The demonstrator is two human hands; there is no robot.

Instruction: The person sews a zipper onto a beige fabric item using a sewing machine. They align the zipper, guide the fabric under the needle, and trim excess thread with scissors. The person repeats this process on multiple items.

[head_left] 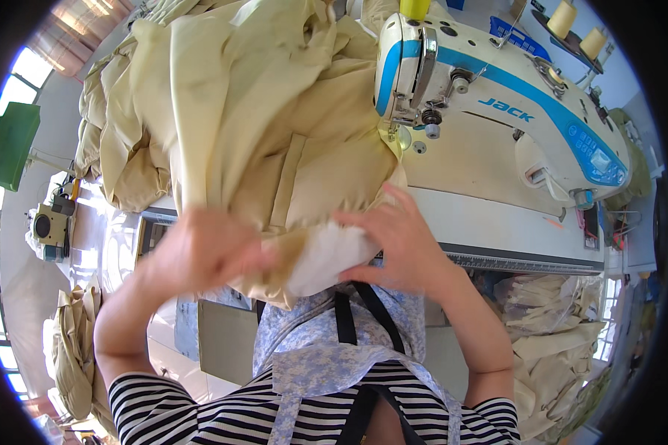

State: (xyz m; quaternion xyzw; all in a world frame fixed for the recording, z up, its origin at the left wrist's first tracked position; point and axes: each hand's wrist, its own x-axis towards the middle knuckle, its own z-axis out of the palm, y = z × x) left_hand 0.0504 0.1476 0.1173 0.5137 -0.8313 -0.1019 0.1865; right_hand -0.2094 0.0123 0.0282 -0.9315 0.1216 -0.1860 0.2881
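A large beige garment (326,178) is bunched over the sewing table, with a long seamed strip near its middle. Its near edge hangs off the table towards me, turned back to show a white lining piece (330,259). My left hand (211,252) is blurred by motion; its fingers look curled onto the garment's near edge. My right hand (397,245) grips the white part between thumb and fingers. Just beyond my right hand, part of the garment lies beside the needle area of a white and blue sewing machine (490,89).
More beige cloth (115,133) is heaped at the left of the table, and further piles (553,334) lie low on the right. Thread cones (562,18) stand at the back right near a blue basket (519,37). Another machine (50,226) is at the far left.
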